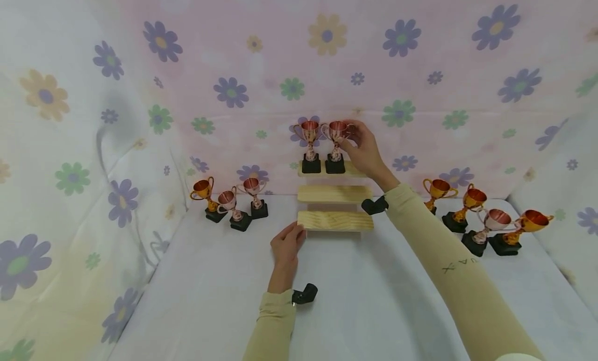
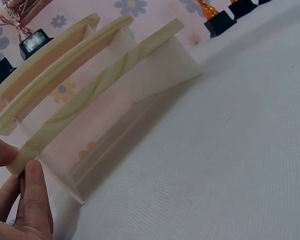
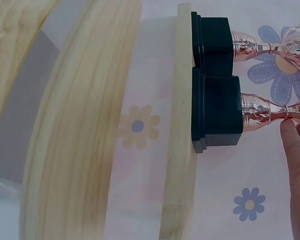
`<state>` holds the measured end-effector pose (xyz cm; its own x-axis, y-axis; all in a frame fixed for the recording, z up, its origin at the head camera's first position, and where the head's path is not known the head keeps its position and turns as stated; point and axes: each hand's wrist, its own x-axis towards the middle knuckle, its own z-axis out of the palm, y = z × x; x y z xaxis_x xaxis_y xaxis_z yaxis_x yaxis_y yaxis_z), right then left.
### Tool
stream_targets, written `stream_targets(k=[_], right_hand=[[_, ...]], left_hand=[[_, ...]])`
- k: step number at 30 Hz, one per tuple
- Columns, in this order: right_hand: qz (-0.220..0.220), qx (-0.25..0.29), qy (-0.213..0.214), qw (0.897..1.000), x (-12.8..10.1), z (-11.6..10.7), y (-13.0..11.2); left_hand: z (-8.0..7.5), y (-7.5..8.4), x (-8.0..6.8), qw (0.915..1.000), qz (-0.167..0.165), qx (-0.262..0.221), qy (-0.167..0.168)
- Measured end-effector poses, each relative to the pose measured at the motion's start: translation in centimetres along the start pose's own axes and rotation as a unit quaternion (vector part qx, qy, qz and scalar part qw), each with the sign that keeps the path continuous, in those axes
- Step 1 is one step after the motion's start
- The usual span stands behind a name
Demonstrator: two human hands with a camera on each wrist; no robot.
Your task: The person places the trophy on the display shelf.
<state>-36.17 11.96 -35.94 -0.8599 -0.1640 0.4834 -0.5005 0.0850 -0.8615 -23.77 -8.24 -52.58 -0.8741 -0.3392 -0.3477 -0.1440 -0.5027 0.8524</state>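
Observation:
A three-step wooden display stand (image 1: 334, 221) is at the middle of the table. On its top step two rose-gold trophies with black bases are upright, side by side. My right hand (image 1: 366, 149) grips the cup of the right-hand trophy (image 1: 335, 163), whose base sits on the step in the right wrist view. Just left of it is the other rose-gold trophy (image 1: 310, 163). My left hand (image 1: 286, 246) pinches the left end of the lowest step, thumb above and fingers (image 2: 36, 195) below.
To the left stand a gold trophy (image 1: 203, 189) and two rose-gold trophies (image 1: 227, 200). Several more trophies, gold and rose-gold (image 1: 496, 219), stand at the right beyond my right forearm. A flowered cloth backdrop (image 1: 261, 54) rises behind the white table (image 1: 205, 288).

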Motion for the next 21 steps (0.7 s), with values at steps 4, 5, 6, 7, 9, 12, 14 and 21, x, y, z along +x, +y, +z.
stream_targets(k=[4, 5, 6, 7, 9, 12, 14, 21], right_hand=[[-0.020, -0.009, 0.018, 1.000, 0.0, 0.0, 0.7], [-0.025, -0.007, 0.022, 0.999, -0.1, 0.0, 0.8], [-0.029, -0.004, 0.026, 0.999, -0.1, 0.1, 0.9], [-0.032, -0.004, 0.029, 0.999, -0.1, 0.1, 1.1], [-0.033, -0.004, 0.033, 0.999, -0.3, 0.1, 1.3], [-0.036, -0.004, 0.038, 0.999, -0.9, 0.1, 1.8], [-0.043, -0.003, 0.043, 0.998, -1.3, -0.1, 2.2], [-0.035, -0.026, 0.053, 0.998, -4.7, -1.4, 2.4]], left_hand=[[0.0, 0.0, 0.0, 1.0000, -0.001, 0.005, -0.006], [0.1, 0.0, -0.1, 1.0000, -0.001, 0.006, -0.007], [0.1, 0.0, -0.1, 1.0000, -0.002, 0.007, -0.007], [0.1, 0.0, -0.1, 1.0000, -0.002, 0.007, -0.006], [0.0, -0.1, -0.1, 0.9999, -0.003, 0.008, -0.006], [0.0, -0.1, -0.2, 1.0000, -0.004, 0.006, -0.006], [0.0, -0.1, -0.1, 1.0000, -0.005, 0.001, -0.008], [0.0, 0.0, 0.0, 1.0000, -0.007, 0.000, 0.001]])
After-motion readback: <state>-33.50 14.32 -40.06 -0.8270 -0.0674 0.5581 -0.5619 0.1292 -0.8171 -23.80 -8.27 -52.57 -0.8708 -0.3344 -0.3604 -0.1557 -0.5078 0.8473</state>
